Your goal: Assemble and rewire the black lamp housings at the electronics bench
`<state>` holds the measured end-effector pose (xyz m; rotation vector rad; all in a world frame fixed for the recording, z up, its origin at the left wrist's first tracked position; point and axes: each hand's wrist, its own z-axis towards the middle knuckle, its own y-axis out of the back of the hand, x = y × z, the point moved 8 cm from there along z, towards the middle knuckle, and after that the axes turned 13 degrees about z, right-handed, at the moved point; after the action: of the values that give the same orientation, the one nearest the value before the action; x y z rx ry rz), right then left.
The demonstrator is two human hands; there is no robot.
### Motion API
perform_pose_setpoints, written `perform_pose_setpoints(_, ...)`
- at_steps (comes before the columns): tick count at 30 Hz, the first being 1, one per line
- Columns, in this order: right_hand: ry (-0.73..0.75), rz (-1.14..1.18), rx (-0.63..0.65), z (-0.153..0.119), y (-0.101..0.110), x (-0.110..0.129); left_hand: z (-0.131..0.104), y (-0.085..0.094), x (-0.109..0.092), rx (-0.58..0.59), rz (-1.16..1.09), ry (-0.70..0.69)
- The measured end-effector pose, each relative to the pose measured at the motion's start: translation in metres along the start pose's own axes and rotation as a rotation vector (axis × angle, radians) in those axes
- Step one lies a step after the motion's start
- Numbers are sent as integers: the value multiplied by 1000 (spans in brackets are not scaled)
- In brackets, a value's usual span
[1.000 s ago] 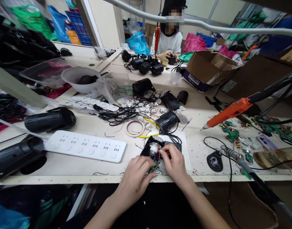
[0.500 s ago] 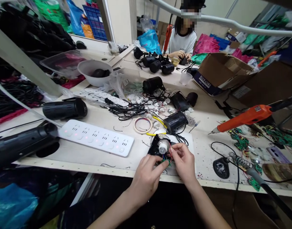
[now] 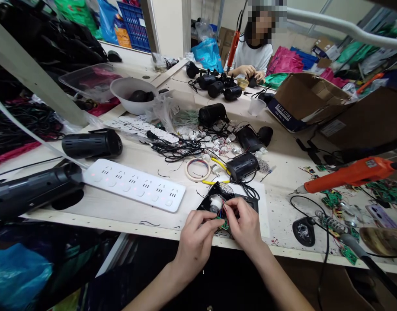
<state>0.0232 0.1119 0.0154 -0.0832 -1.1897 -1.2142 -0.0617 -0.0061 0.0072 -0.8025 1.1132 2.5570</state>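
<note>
At the table's front edge, a black plastic housing [image 3: 204,201] lies opened, with a small white and silver motor [image 3: 216,203] in it. My left hand [image 3: 196,235] pinches the edge of a small green circuit board [image 3: 223,224] just below the motor. Thin red and blue wires [image 3: 223,209] run between the motor and the board. My right hand [image 3: 244,220] has thumb and forefinger closed on the red wire beside the motor; its fingertips partly cover the wiring. Another dark casing part [image 3: 252,203] sits behind my right hand.
A white power strip [image 3: 133,185] lies to the left, near black cylindrical units [image 3: 91,143]. Tape [image 3: 197,169], cables and loose motors fill the middle. An orange electric screwdriver [image 3: 347,175], a soldering iron [image 3: 350,242] and circuit boards are at right. Across the table, a person [image 3: 252,56] handles a black part.
The motor has tipped and shifted left in the housing. My right hand has come closer to my left, its fingers lower at the wires. The whole view has swung slightly.
</note>
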Motion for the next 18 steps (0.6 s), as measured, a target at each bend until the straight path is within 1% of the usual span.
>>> perform_pose_setpoints(2, -19, 8, -15, 0, 1, -2, 2, 3, 0, -32, -11, 18)
perform_pose_setpoints(4, -73, 49, -7, 2, 4, -8, 3, 4, -5, -41, 20, -35)
perform_pose_setpoints(5, -126, 94, 11, 3, 5, -12, 3, 4, -9, -36, 47, -80)
perform_pose_setpoints(8, -366, 300, 79, 3, 3, -31, 1, -1, -20, 11, 127, -236)
perform_pose_setpoints(9, -419, 338, 84, 2, 3, -34, 0, -4, -24, 41, 149, -278)
perform_pose_setpoints(10, -442, 341, 75, 2, 4, -34, -1, -8, -26, 80, 168, -308)
perform_pose_setpoints(12, -402, 256, 19, 1, 9, -28, -4, -15, -29, 157, 192, -339)
perform_pose_setpoints(14, -319, 144, -52, 0, 11, -19, -5, -16, -29, 175, 207, -335)
perform_pose_setpoints(16, -253, 79, -108, -2, 11, -11, -4, -10, -26, 97, 240, -278)
perform_pose_setpoints(18, -222, 55, -138, -3, 9, -8, -3, -1, -16, -12, 330, -158)
